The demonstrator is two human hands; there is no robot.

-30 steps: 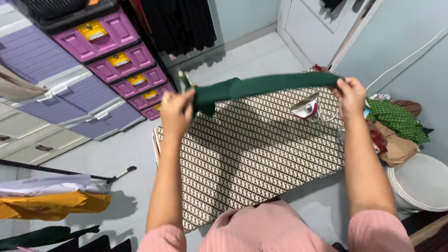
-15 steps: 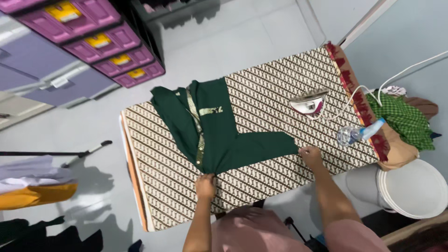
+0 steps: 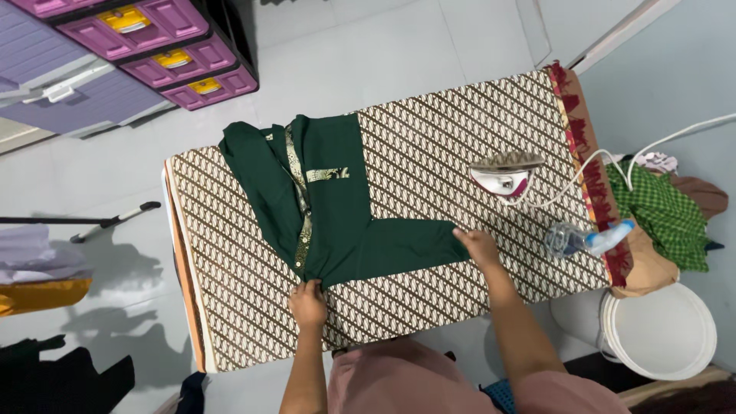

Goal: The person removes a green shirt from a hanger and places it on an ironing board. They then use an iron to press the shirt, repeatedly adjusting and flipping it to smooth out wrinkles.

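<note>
Here, a person in a pink top leans over a board (image 3: 460,138) covered in brown-and-cream patterned cloth, with a green shirt (image 3: 330,215) spread flat on the board's left half. The left hand (image 3: 308,303) pinches the shirt's near hem, fingers closed on the cloth at the board's near edge. The right hand (image 3: 479,245) grips the tip of the sleeve, which lies stretched along the board toward its right end. An iron (image 3: 506,172) stands on the board beyond the right hand, its white cord (image 3: 652,146) trailing off the board's right end. A spray bottle (image 3: 586,239) lies near that end. A white bucket (image 3: 659,330) sits on the floor by the board's near right corner, and purple drawers (image 3: 153,54) stand beyond its far left corner.
</note>
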